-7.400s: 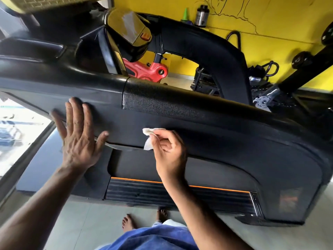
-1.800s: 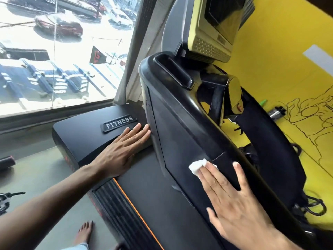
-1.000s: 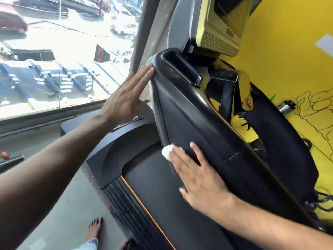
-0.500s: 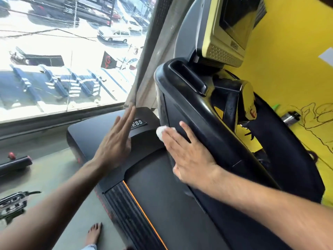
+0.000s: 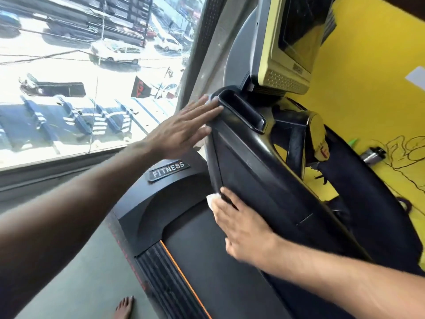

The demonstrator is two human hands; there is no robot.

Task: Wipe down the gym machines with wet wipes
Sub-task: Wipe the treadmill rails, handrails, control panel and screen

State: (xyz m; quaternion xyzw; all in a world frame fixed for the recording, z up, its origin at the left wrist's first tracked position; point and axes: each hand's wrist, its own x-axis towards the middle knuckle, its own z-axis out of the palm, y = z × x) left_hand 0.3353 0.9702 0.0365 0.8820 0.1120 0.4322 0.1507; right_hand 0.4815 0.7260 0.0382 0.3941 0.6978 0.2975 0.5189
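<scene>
Since half-second ago, my left hand [image 5: 181, 127] rose to treadmill console [image 5: 243, 162] far edge, flat; right hand [image 5: 241, 229] slid nearer, fingers straight, pressing wet wipe [image 5: 212, 199].

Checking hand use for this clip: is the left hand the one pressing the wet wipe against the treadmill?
No, the right hand presses the wet wipe low on the treadmill console panel; the left hand rests flat on its upper edge.

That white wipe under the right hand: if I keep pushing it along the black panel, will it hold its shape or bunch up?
The wipe looks crumpled and soft, so it will likely bunch rather than stay flat. Only a corner shows past the flat right hand, so it probably needs steady finger pressure to travel along. The panel looks smooth, so it should slide easily.
</scene>
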